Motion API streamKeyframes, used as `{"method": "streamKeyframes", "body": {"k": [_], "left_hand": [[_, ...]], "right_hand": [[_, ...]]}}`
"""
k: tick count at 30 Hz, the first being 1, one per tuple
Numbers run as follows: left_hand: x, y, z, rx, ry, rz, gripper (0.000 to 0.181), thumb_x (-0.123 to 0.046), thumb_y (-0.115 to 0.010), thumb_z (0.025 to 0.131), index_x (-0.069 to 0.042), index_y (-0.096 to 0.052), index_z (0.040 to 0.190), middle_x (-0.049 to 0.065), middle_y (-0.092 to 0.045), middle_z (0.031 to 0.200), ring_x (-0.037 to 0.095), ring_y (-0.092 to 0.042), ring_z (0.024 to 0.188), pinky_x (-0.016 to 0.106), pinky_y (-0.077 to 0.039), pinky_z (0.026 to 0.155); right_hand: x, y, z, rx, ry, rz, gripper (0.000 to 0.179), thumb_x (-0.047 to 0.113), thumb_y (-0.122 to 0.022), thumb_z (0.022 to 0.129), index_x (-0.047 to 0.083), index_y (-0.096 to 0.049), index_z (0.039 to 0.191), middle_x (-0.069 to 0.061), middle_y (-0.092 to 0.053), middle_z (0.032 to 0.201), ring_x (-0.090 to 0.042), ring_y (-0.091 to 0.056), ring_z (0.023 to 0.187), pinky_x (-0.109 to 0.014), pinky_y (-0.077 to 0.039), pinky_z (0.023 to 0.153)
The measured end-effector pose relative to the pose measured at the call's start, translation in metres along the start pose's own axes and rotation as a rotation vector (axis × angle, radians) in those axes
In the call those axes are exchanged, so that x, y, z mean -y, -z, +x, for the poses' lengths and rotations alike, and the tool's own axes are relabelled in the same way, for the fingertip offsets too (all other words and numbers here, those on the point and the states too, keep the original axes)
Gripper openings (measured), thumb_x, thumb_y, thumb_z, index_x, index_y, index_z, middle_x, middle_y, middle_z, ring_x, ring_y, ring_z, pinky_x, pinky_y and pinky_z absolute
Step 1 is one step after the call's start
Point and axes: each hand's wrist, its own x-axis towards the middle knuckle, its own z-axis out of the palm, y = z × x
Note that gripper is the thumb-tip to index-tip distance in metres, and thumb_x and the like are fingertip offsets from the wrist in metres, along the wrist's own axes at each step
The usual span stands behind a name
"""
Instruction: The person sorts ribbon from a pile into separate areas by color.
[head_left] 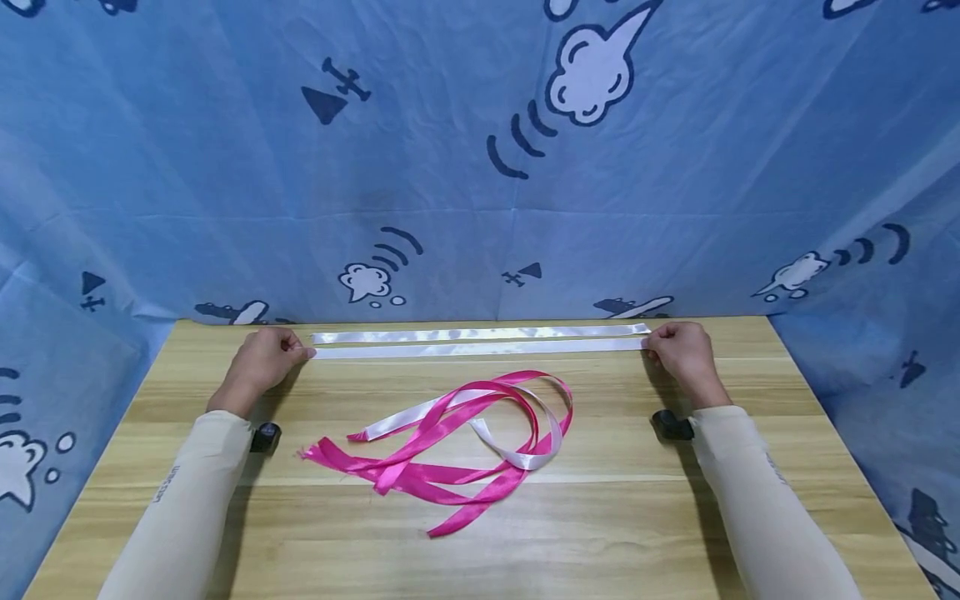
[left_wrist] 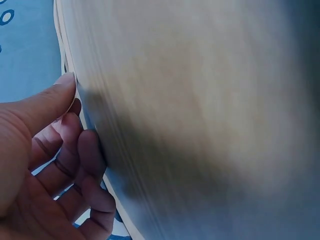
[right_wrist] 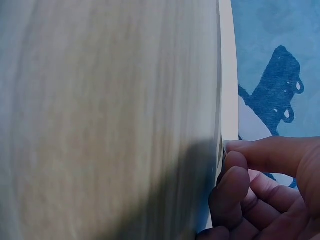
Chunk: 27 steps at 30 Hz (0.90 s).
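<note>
Wooden table [head_left: 585, 525]: left hand [head_left: 262, 362] and right hand [head_left: 684, 354], fingers clamped on nearer white ribbon [head_left: 480, 348] at 9 and 3 o'clock, should pull evenly without twisting.

The nearer white ribbon [head_left: 480, 347] lies straight and flat across the tabletop, its left end pinched by the left hand [head_left: 261, 365], its right end by the right hand [head_left: 684, 354]. Just beyond, the farther white ribbon [head_left: 480, 334], glossy, stretches nearly parallel, a narrow gap between.
</note>
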Motion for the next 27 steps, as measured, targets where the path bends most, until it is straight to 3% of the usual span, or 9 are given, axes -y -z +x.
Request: {"method": "streamKeyframes", "body": {"k": [27], "left_hand": [[-0.0003, -0.0003, 0.0042, 0.027, 0.016, 0.019, 0.027, -0.024, -0.070, 0.102, -0.004, -0.061, 0.084, 0.004, -0.052, 0.074, 0.022, -0.049, 0.074, 0.033, -0.037, 0.065]], "right_hand": [[0.0007, -0.0028, 0.0011, -0.018, -0.009, 0.009, 0.015, 0.006, -0.065, 0.098, -0.008, -0.072, 0.099, -0.005, -0.070, 0.073, -0.012, -0.059, 0.061, -0.027, -0.049, 0.054]]}}
